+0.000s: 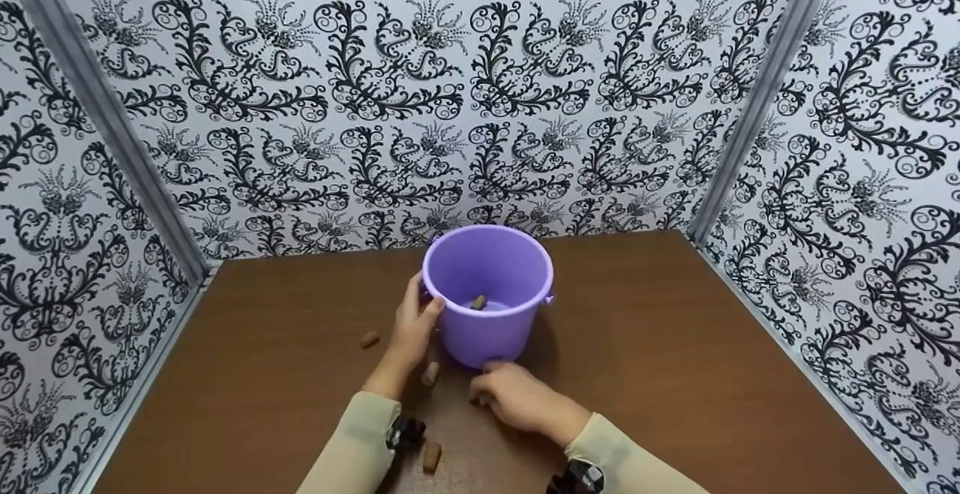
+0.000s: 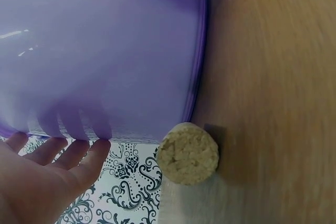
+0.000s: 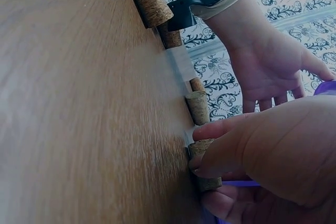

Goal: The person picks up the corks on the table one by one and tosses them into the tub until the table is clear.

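A purple bucket [image 1: 487,344] stands upright on the brown table, with a cork [image 1: 478,302] visible inside. My left hand [image 1: 411,329] rests against the bucket's left side, thumb at the rim. In the left wrist view its fingers [image 2: 86,163] lie nearly straight, their tips touching the wall. Close in front of the bucket's base, my right hand [image 1: 517,400] is low over the table. The right wrist view shows its thumb and fingers around a light-brown cork [image 3: 206,183], partly hidden by them. Another cork [image 2: 188,155] stands out near the left hand.
Loose corks lie on the table: one left of the left hand [image 1: 370,339], one beside the left wrist [image 1: 430,374], and one near the front [image 1: 432,456]. Patterned black-and-white panels [image 1: 405,104] enclose the table at the back and sides.
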{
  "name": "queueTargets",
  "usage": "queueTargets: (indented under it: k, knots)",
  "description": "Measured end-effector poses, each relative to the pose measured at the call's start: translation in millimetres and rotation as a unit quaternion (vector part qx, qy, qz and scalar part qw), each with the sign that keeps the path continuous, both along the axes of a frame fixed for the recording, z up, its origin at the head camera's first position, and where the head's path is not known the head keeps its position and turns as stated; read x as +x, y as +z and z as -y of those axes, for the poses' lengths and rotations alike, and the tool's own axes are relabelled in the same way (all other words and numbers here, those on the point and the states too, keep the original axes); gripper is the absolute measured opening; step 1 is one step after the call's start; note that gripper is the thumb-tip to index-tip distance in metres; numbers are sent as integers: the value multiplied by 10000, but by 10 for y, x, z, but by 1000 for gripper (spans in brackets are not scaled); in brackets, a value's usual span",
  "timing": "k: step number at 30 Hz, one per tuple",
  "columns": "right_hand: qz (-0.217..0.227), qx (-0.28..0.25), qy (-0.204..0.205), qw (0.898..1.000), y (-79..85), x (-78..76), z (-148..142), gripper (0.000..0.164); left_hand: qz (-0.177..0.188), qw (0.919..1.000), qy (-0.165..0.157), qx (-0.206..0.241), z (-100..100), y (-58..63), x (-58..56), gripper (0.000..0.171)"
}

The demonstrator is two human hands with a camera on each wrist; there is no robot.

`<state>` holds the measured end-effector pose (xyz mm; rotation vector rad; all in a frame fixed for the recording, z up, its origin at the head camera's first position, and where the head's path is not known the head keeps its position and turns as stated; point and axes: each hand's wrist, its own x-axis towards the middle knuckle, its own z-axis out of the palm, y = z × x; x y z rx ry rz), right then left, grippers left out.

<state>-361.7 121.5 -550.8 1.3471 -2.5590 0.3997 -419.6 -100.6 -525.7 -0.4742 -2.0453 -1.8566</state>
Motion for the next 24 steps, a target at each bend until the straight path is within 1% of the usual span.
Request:
queueTargets:
  k: [8, 12, 19, 24]
  knots:
    - [289, 60, 66, 9995, -21, 10, 12, 18, 6, 10000, 36, -55, 20, -46, 22, 66]
    - [406, 34, 141, 9991, 16, 7, 6, 15, -7, 10000, 30, -72, 12, -50, 19, 66]
    - [1015, -98, 464, 9937, 138, 13, -10, 15, -2, 10000, 9, -26, 3, -51, -10, 66]
    - [1166, -165, 730, 9904, 275, 51, -7, 15, -42, 10000, 30, 6, 1, -33, -25, 65]
